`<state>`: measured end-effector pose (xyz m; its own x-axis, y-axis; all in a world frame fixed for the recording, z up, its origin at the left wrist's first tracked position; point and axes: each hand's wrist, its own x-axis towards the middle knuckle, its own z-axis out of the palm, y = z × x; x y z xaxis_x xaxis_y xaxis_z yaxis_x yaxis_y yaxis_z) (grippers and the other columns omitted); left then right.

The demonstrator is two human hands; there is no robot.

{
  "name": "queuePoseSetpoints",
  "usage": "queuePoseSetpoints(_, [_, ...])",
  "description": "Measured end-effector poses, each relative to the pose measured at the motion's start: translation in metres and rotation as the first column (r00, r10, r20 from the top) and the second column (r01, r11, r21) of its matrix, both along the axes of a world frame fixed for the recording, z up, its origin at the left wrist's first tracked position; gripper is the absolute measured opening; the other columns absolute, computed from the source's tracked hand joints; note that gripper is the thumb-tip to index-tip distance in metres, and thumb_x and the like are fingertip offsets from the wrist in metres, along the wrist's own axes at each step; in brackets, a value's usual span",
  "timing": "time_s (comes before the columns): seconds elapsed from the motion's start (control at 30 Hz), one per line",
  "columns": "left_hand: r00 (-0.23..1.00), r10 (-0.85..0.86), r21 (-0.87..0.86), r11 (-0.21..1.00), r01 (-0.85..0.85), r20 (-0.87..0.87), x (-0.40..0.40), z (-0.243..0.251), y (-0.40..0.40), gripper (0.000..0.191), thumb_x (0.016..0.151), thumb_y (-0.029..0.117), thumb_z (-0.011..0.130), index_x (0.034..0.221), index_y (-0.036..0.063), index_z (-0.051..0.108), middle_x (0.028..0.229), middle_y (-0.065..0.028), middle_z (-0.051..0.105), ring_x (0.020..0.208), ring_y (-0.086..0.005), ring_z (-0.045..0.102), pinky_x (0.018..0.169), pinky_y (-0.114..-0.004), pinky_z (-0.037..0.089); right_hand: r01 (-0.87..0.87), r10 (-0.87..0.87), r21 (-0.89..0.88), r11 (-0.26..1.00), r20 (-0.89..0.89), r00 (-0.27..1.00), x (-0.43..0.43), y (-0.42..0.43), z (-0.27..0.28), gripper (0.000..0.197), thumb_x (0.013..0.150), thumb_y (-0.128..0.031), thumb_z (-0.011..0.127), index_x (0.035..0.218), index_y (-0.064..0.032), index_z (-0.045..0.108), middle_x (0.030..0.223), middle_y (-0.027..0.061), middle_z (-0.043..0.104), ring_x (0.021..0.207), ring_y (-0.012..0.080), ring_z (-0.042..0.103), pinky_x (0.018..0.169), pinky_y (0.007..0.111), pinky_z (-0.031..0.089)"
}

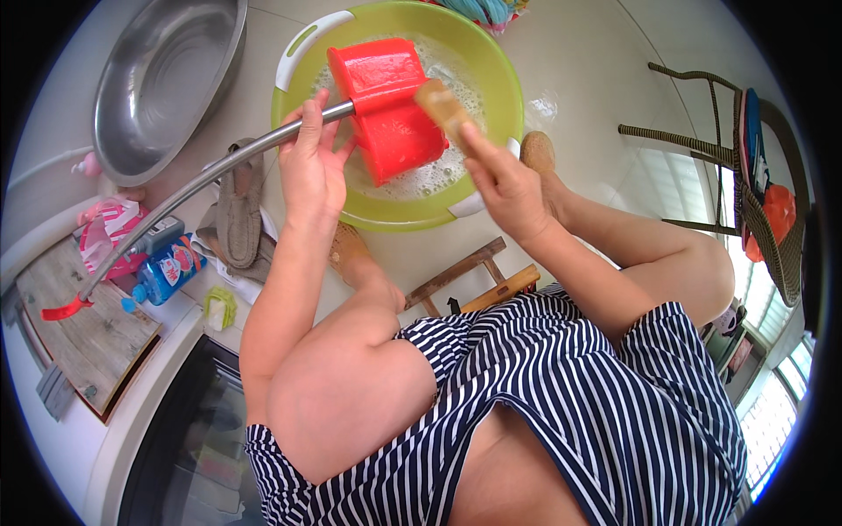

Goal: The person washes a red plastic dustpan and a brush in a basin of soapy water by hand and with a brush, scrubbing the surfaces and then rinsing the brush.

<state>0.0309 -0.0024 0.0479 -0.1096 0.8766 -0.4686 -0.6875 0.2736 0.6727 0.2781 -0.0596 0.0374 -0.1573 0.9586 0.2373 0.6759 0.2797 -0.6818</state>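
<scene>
A red plastic dustpan (401, 135) is held above a green basin (503, 72) of sudsy water (454, 172). Its long metal pole (223, 167) slants down to the left and ends in a red hanging tip (67, 309). My left hand (314, 154) grips this pole close to the pan, thumb on top and some fingers spread. In my right hand (505, 187) is a wooden-backed brush (442, 108), blurred, its head over the dustpan's right edge. The bristles are hidden, so I cannot tell whether they touch the pan.
A steel basin (168, 85) leans at upper left. Grey slip-on shoes (240, 210), a blue detergent bottle (168, 269) and a wooden board (79, 322) lie left. A wooden stool (460, 273) is beneath me; a woven chair (737, 154) lies tipped at right.
</scene>
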Motion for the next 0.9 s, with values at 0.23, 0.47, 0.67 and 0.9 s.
queuePoseSetpoints(0.23, [1.0,0.026,-0.016,1.0,-0.027,-0.011,-0.009,-0.005,0.004,0.036,0.093,0.035,0.064,0.119,0.0135,0.05,0.137,-0.007,0.051,0.128,-0.0289,0.044,0.098,-0.06,0.04,-0.415,0.481,-0.244,0.876,0.404,0.778,0.018,-0.04,-0.002,0.056,0.087,-0.028,0.065,0.138,-0.0412,0.047,0.07,0.0067,0.052,0.051,0.0254,0.057,0.041,0.038,0.046])
queuePoseSetpoints(0.47, [0.997,0.073,-0.056,0.996,-0.073,0.0,-0.017,-0.022,0.003,0.034,0.093,0.033,0.065,0.118,0.0151,0.049,0.138,-0.0058,0.049,0.128,-0.0301,0.043,0.102,-0.06,0.036,-0.215,0.41,-0.474,0.854,0.359,0.839,0.03,-0.025,0.021,0.047,0.092,-0.037,0.057,0.138,-0.0364,0.049,0.074,0.0116,0.063,0.054,0.0267,0.062,0.049,0.038,0.051])
queuePoseSetpoints(0.67, [0.998,0.062,-0.028,0.998,-0.062,-0.034,-0.027,-0.018,-0.001,0.035,0.093,0.028,0.065,0.117,0.011,0.046,0.135,-0.0074,0.05,0.123,-0.0286,0.049,0.097,-0.055,0.043,0.057,-0.051,-0.682,0.729,0.029,0.998,0.02,0.017,0.023,0.048,0.097,-0.035,0.047,0.143,-0.021,0.043,0.076,0.014,0.061,0.055,0.0202,0.059,0.047,0.034,0.049])
queuePoseSetpoints(0.9, [0.998,0.025,-0.033,0.999,-0.027,-0.055,-0.013,-0.019,0.013,0.04,0.093,0.033,0.063,0.123,0.0149,0.044,0.138,-0.006,0.049,0.128,-0.0297,0.042,0.102,-0.056,0.038,-0.152,-0.389,-0.964,0.218,-0.229,0.892,0.006,0.033,-0.019,0.048,0.1,-0.036,0.043,0.145,-0.0195,0.039,0.063,0.0009,0.044,0.046,0.0102,0.044,0.04,0.027,0.039])
